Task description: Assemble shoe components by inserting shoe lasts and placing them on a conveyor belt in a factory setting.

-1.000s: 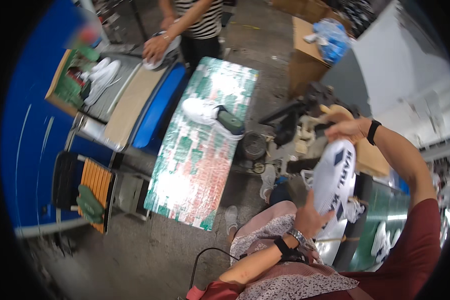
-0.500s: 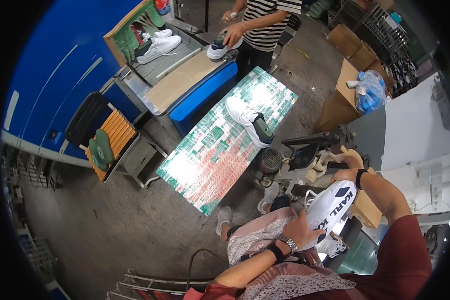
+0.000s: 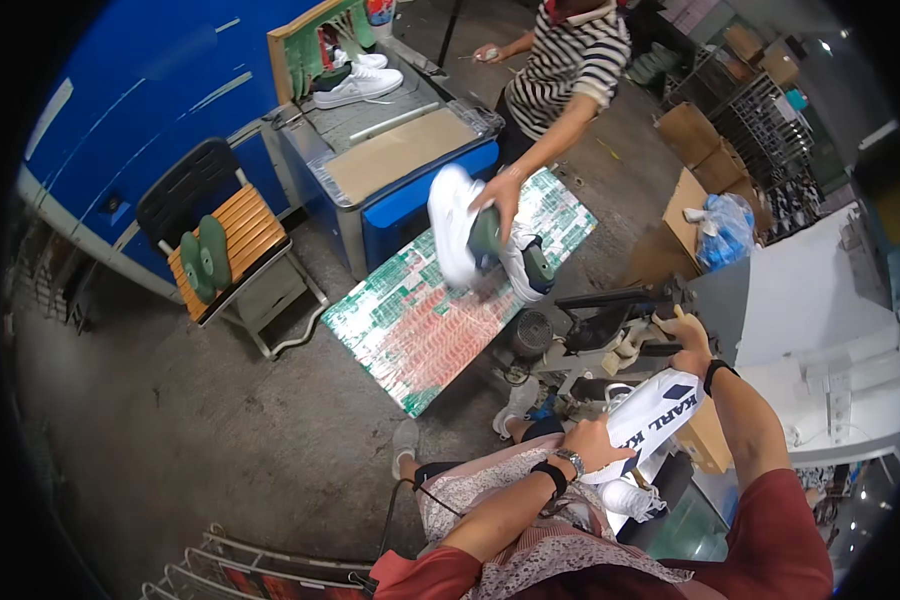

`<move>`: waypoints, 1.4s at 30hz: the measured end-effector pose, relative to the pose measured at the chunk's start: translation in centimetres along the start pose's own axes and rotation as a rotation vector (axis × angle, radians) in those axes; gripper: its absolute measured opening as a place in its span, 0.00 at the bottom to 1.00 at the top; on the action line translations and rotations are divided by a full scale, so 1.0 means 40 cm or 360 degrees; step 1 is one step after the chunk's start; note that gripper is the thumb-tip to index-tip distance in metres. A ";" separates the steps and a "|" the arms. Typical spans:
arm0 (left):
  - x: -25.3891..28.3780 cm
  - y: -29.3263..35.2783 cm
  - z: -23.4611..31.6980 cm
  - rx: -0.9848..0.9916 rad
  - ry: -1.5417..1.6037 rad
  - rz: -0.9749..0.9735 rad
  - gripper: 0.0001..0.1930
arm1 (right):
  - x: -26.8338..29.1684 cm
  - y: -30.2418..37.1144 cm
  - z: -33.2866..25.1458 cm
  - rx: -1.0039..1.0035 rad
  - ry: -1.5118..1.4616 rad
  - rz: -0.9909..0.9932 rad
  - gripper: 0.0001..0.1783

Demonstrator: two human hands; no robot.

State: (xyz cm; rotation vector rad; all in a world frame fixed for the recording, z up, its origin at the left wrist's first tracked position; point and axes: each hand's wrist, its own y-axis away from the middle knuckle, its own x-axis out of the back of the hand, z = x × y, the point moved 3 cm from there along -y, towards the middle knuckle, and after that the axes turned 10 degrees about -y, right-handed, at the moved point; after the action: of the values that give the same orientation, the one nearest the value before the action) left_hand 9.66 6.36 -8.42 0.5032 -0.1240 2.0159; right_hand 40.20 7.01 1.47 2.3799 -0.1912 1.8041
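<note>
I hold a white sneaker (image 3: 655, 415) with large black lettering along its face, slanting up to the right before me. My left hand (image 3: 592, 447) grips its near end, fingers laid across the white surface. My right hand (image 3: 692, 360) is closed around the far end, its fingers partly hidden, close beside a tan foot-shaped form (image 3: 680, 325) on a machine. Below the held shoe rests another white laced sneaker (image 3: 630, 499). Across the low table, a co-worker's hand (image 3: 502, 195) holds a blurred white sneaker (image 3: 452, 225) with a green inside, beside a second sneaker (image 3: 538, 268) standing there.
The low table (image 3: 390, 365) has a patchy green, white and red top. Behind it are a bench (image 3: 410, 150) with white sneakers (image 3: 358, 86) and a chair (image 3: 215, 225) bearing green insoles. A motor (image 3: 532, 333), machine parts and a cardboard box (image 3: 705, 440) crowd my right side.
The co-worker's hand has brought a sneaker from the bench over the low table. Both my hands stay on the white sneaker, which has shifted slightly left and down in view.
</note>
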 end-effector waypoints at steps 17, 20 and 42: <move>0.296 0.337 -0.250 -0.0762 -0.0591 -0.0248 0.40 | -0.277 0.401 -0.434 -0.1295 -0.3422 0.1020 0.27; 0.336 0.437 -0.279 -0.0546 -0.0927 -0.0494 0.39 | -0.332 0.339 -0.443 -0.0891 -0.3897 0.1468 0.19; -0.791 -0.075 0.095 -0.1630 -0.1844 -0.0506 0.41 | -0.778 1.458 -0.805 -0.2635 -0.0635 0.1659 0.51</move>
State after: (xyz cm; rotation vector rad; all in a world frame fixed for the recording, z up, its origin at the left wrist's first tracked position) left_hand 26.10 -19.37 -18.02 0.8465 -1.5526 0.9106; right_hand -9.69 -43.57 -17.50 1.1850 -2.1414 0.4752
